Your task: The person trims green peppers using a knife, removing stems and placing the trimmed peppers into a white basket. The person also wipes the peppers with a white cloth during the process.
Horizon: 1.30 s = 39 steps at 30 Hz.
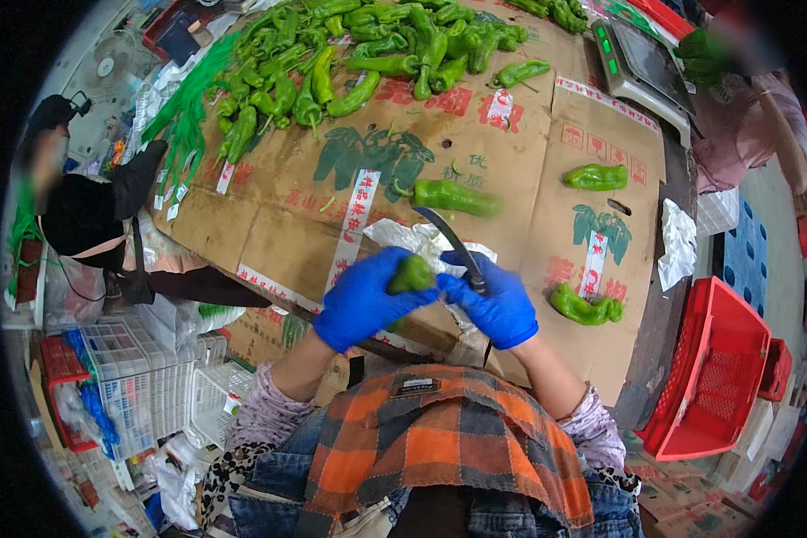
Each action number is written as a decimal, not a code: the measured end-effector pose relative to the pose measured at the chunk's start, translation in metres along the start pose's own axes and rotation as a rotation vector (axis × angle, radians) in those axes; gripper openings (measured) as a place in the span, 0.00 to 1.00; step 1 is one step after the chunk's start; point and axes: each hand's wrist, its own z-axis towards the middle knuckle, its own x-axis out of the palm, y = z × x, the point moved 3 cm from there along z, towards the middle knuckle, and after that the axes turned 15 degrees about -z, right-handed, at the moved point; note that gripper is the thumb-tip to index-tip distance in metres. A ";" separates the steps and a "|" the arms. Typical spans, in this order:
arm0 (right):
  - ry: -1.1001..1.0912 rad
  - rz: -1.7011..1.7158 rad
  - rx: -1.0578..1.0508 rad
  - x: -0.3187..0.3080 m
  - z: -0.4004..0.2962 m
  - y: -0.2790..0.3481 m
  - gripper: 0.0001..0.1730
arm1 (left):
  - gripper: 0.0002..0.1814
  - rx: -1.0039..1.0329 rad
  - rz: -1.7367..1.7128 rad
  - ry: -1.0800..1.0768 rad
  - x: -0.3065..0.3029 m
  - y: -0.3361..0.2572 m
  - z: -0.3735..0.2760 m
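My left hand (370, 296), in a blue glove, grips a green pepper (411, 274); its tip end shows above the thumb and the rest is hidden by the fingers. Close beside it, my right hand (494, 299), gloved the same way, holds a knife with a dark curved blade (449, 232) pointing up and to the left. The blade stands apart from the held pepper. Just beyond the hands, one long green pepper (454, 196) lies on the cardboard, its right end blurred. Crumpled white paper (403, 235) lies partly under my hands.
A large heap of green peppers (376, 47) covers the far side of the cardboard-covered table (282, 222). Single peppers (595, 177) lie at the right. Green mesh bags (191, 101) hang at the left, a digital scale (645, 74) stands far right. Red crates (713, 376) and two people flank the table.
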 end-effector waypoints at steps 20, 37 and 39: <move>-0.618 0.291 0.263 -0.120 -0.010 -0.071 0.20 | 0.30 0.474 0.768 -0.120 -0.010 0.025 0.129; -0.292 0.489 0.069 -0.055 -0.015 0.000 0.27 | 0.20 0.131 -0.893 -0.179 0.007 -0.004 0.051; -0.268 0.439 -0.022 -0.041 -0.022 0.005 0.31 | 0.22 0.038 -1.158 -0.090 0.013 -0.008 0.052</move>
